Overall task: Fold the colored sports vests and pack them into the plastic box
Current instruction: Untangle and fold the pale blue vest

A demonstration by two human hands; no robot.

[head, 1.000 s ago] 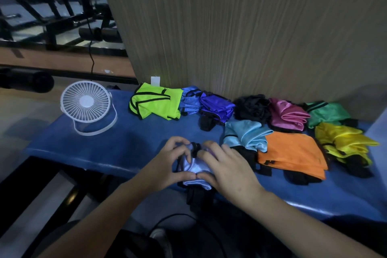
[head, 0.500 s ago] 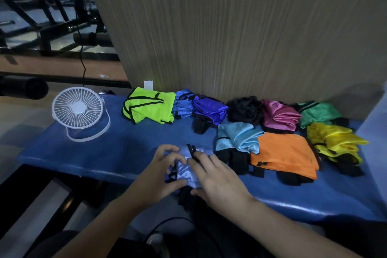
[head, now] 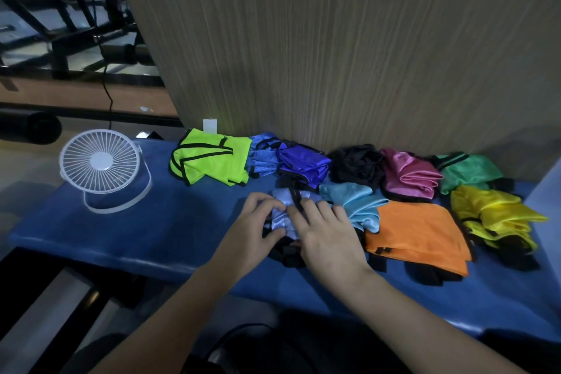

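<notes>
Lavender vest (head: 283, 215), w/ black trim, sits on the blue table (head: 170, 222) near the front edge, between your two hands. Your left hand (head: 253, 234) grips its left side: fingers curled over the top, thumb tucked against the near edge. Your right hand (head: 326, 234) lies on top of its right side, fingers (head: 315, 206) fairly straight and spread a little, pressing the cloth down rather than pinching it. A black strap runs up the vest between the two hands, and more black trim pokes out below them toward the table edge.

Other folded vests are lined up behind and to the right. Back row along the wood-grain wall (head: 334, 55), left to right: neon green vest (head: 212, 162), blue vest (head: 262, 156), purple vest (head: 305, 165), black vest (head: 356, 165), pink vest (head: 408, 176), green vest (head: 467, 171). Front row: light blue vest (head: 358, 206) just beside your right hand, orange vest (head: 420, 232) touching it on the right, then yellow vest (head: 494, 214) at the far right.

White desk fan (head: 101, 161) stands upright on the table's left part, well apart from the vests. No plastic box in view.
</notes>
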